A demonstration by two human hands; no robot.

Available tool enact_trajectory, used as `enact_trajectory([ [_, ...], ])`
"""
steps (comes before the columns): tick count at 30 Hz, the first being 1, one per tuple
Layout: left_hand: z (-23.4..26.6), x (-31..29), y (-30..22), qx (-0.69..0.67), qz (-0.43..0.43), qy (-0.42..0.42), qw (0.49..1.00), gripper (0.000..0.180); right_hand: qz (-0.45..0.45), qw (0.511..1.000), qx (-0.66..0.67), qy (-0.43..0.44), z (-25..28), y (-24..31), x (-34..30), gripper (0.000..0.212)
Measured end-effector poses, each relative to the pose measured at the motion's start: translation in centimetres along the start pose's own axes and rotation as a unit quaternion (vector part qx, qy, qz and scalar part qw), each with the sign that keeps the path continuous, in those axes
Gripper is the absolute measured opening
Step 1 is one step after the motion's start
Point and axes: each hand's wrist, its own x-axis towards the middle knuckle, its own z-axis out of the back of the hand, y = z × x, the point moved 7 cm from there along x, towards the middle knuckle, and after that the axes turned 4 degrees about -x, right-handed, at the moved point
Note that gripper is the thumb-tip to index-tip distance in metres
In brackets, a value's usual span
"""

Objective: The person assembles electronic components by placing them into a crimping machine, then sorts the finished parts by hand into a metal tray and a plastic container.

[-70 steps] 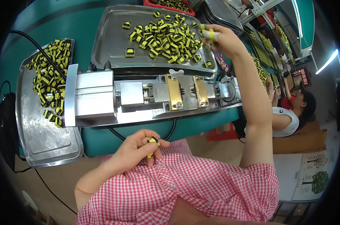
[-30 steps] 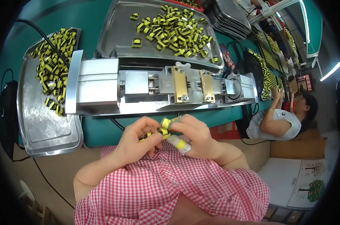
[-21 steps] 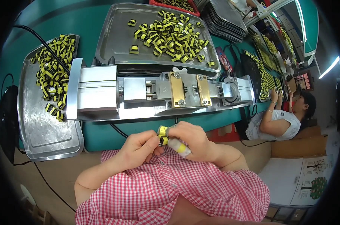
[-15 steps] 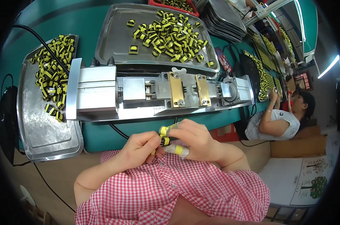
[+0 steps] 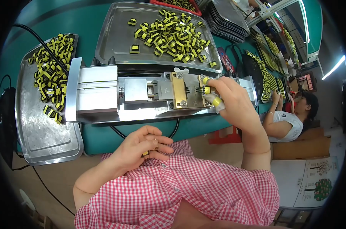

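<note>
My right hand is over the right end of the metal clamping fixture. Its fingers pinch a small yellow-and-black transformer beside the right brass plate, pins toward the dark pin rows. Pale covers with yellow tape wrap its thumb and a finger. In front of my shirt, my left hand is loosely curled, its fingers a little apart. A small yellow piece, probably another transformer, shows in its palm, mostly hidden by the fingers. The left brass plate is bolted on the fixture.
A steel tray behind the fixture holds a heap of transformers. Another tray stands at the left, with more. Black cables run under the fixture. Stacked trays stand far right, and a co-worker sits at the right.
My right hand has left my left hand and moved up and right to the fixture, carrying a transformer. My left hand stays near my shirt, its fingers loosened.
</note>
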Motion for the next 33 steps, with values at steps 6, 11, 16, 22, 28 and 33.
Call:
enact_trajectory([
  [6,0.3,-0.1,0.1,0.004,0.048,0.036,0.998,0.020,0.034,0.999,-0.035,0.021,-0.1,0.3,1.1,0.039],
  [11,0.4,0.4,0.1,0.042,-0.015,-0.011,0.999,0.022,0.080,0.995,-0.059,-0.030,-0.7,1.7,1.1,0.034],
  [16,0.2,0.4,-0.2,0.034,-0.028,-0.007,0.999,0.033,0.121,0.988,0.031,-0.093,-0.9,0.4,0.3,0.026],
  [22,-0.2,0.2,-0.1,0.035,0.031,-0.008,0.999,0.032,0.112,0.986,-0.009,-0.124,-1.6,0.9,-0.3,0.023],
  [28,-0.5,0.2,0.0,0.075,0.014,0.010,0.997,0.026,0.099,0.980,-0.077,-0.153,-1.3,3.1,-0.4,0.026],
  [33,-0.5,-0.5,-1.7,0.254,-0.100,-0.002,0.962,0.029,0.073,0.990,-0.092,-0.080,-0.8,3.3,0.1,0.028],
])
